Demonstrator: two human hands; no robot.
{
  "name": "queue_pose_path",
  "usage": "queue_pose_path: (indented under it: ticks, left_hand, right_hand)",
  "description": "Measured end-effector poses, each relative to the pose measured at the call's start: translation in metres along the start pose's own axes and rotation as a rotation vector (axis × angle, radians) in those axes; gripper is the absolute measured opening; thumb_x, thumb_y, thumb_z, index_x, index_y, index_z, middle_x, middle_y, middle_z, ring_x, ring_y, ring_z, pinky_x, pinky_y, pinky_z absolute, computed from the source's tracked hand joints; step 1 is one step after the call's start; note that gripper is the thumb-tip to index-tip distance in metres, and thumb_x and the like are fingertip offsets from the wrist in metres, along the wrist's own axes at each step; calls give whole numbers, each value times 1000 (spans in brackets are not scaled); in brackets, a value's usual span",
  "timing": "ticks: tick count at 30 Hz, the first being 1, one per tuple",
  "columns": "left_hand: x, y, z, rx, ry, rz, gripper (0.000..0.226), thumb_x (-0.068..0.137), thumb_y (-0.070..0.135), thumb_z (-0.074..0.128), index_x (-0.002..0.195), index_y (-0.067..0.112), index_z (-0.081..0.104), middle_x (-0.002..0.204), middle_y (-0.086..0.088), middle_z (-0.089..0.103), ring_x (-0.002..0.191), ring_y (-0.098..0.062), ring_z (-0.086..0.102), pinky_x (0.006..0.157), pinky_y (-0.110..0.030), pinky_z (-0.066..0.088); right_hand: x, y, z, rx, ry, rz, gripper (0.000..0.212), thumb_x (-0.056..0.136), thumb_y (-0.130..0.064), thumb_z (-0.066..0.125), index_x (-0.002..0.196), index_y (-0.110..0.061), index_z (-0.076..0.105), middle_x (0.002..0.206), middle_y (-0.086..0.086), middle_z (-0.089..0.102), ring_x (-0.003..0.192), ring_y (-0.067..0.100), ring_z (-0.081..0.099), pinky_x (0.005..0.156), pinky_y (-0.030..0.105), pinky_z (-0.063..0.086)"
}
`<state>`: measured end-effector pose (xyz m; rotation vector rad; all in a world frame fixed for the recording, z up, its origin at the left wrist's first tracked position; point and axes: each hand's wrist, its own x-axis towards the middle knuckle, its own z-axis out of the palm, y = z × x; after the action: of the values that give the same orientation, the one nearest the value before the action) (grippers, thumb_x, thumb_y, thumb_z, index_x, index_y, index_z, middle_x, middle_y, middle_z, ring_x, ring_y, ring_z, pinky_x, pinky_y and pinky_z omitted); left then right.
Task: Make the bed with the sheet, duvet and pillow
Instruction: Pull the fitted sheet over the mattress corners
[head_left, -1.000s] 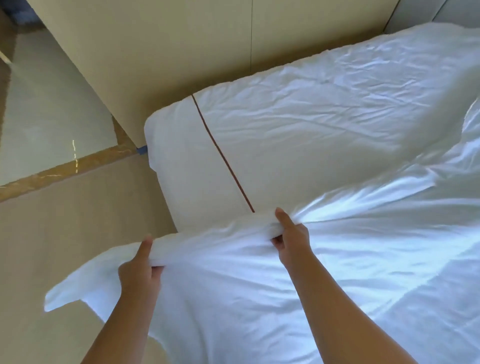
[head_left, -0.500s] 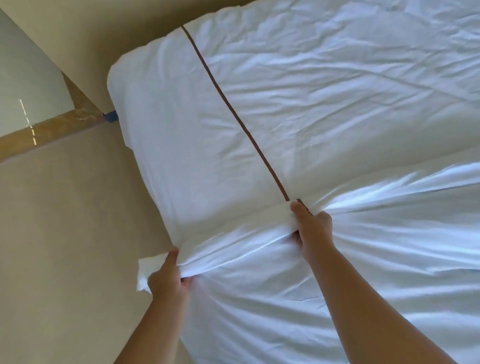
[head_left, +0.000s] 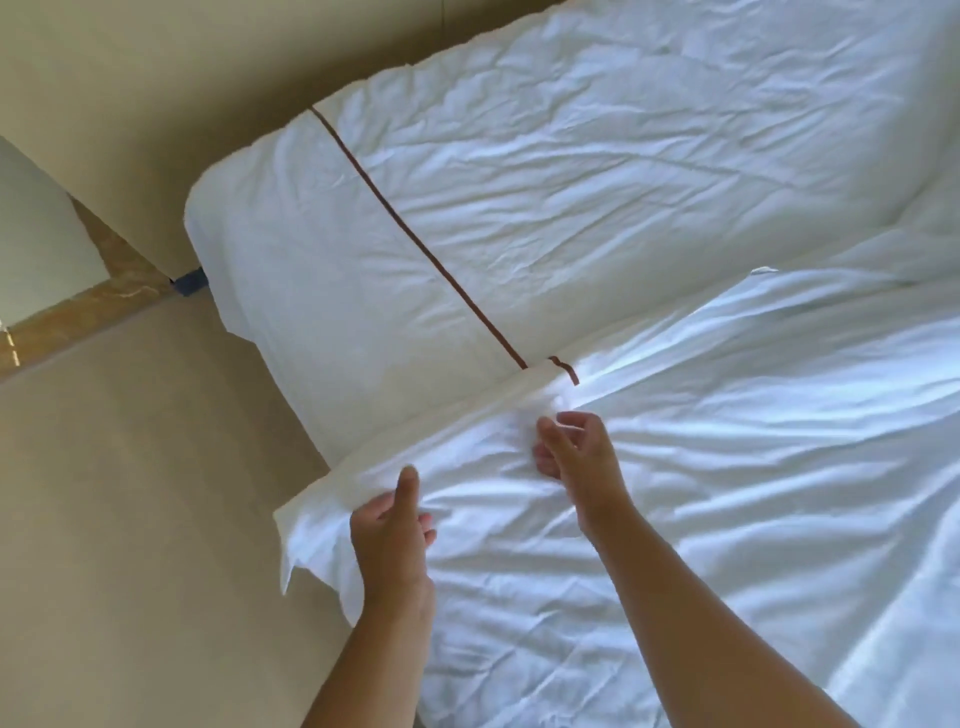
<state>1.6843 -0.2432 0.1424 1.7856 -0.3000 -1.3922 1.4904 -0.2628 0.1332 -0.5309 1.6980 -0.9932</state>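
Both hands are seen in the head view, low over the near corner of the bed. The left hand (head_left: 392, 525) is held with its thumb stretched out towards the folded top edge (head_left: 441, 421) of the duvet (head_left: 701, 519); its fingers are loosely curled, their tips bare, and no cloth is seen gripped. The right hand (head_left: 576, 447) is raised just above the duvet with fingers slackly bent, and nothing is held in it.

The duvet is spread beneath and to the right of both hands, rumpled into long creases. Its corner flap (head_left: 311, 540) droops off the bed's side just left of the left hand. The pillow (head_left: 597, 182), marked by a brown stripe (head_left: 415, 244), lies just beyond the hands, touching the folded edge. The sheet cannot be told apart from the other white cloth.

The duvet is judged light, soft and limp: it will sag wherever it is not supported and will crease when pushed. It is best taken by a pinch at the folded edge or at the hanging corner, where the layers are thickest, and drawn taut rather than shoved. Creases are better stroked out with flat palms. The pillow is judged plump and yielding, best lifted by its two ends.
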Motion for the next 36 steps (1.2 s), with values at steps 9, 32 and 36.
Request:
queue_pose_path:
  ticks: [9, 32, 36]
  left_hand:
    - [-27, 49, 16, 979, -496, 530, 49, 82, 43, 76, 118, 16, 56, 114, 1, 60, 108, -21, 59, 90, -36, 49]
    - [87, 122, -6, 1334, -790, 829, 41, 83, 48, 73, 78, 10, 60, 72, 1, 63, 68, -14, 57, 59, -31, 40]
    - [113, 89, -20, 1429, -685, 774, 54, 79, 58, 73, 91, 8, 58, 83, -7, 65, 83, -33, 62, 70, -38, 47]
  right_hand:
    - [-137, 65, -79, -377, 290, -57, 42, 90, -33, 71, 124, -17, 53, 118, -2, 56, 101, 12, 59, 87, 28, 49]
    - [-247, 170, -9, -232, 1099, 512, 63, 75, -69, 69, 91, -17, 35, 79, 8, 58, 74, 34, 56, 66, 45, 47]
    - [-238, 185, -4, -239, 1038, 564, 70, 77, -70, 67, 100, -11, 38, 87, 8, 54, 89, 41, 62, 70, 44, 45]
